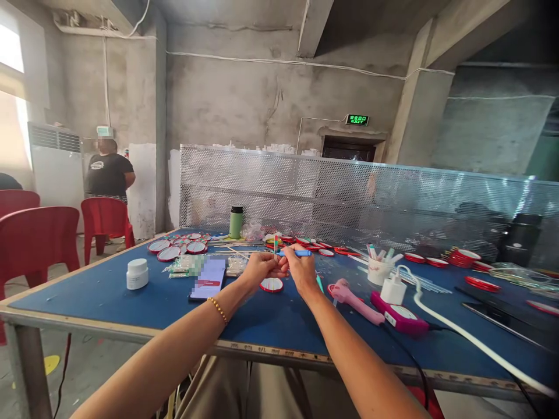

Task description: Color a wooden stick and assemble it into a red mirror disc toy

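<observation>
My left hand is closed in a pinch on a thin stick that stands up from it. My right hand touches it and grips a blue pen-like tool held level across its top. Both hands hover just above a small round red-rimmed white disc lying on the blue table. A beaded bracelet is on my left wrist.
A phone and a white jar lie to the left, several red-rimmed discs behind them. A pink glue gun, pink power strip with white charger and a cup of tools sit right. A green bottle stands before a perforated metal screen. A person stands by red chairs far left.
</observation>
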A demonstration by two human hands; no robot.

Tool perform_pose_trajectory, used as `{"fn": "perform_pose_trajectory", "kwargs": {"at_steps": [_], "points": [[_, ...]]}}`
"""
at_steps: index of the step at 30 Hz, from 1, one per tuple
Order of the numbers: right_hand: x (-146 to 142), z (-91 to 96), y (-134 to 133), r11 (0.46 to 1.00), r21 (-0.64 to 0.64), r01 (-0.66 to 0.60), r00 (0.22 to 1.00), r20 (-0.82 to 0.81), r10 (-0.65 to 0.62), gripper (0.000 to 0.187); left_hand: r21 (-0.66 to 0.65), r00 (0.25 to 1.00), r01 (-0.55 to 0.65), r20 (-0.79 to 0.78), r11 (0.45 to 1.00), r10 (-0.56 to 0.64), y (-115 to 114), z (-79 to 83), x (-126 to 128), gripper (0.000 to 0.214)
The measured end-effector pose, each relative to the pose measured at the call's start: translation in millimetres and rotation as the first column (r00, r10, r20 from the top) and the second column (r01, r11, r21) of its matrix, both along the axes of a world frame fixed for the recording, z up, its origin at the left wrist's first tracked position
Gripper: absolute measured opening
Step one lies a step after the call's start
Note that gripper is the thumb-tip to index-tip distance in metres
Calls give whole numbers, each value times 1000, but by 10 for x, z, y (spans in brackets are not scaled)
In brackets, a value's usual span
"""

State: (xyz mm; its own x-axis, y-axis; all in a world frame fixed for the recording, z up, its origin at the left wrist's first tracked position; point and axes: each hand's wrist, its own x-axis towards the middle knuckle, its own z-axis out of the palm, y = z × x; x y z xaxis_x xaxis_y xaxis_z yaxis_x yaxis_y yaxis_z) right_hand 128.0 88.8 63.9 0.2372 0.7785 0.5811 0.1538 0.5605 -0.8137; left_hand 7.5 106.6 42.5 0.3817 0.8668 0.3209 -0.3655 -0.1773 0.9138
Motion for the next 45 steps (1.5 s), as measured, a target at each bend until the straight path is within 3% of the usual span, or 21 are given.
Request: {"fn": "perform_pose_trajectory", "kwargs": {"at_steps": [37,45], "points": [[-2,1,-11,1000,-12,4,999,-34,-4,16,-48,1000,22,22,999,-21,-22,12,7,11],[123,109,6,998,50,26,993,-112,-20,28,-95,999,34,35,995,-30,-67,56,38,9]]}}
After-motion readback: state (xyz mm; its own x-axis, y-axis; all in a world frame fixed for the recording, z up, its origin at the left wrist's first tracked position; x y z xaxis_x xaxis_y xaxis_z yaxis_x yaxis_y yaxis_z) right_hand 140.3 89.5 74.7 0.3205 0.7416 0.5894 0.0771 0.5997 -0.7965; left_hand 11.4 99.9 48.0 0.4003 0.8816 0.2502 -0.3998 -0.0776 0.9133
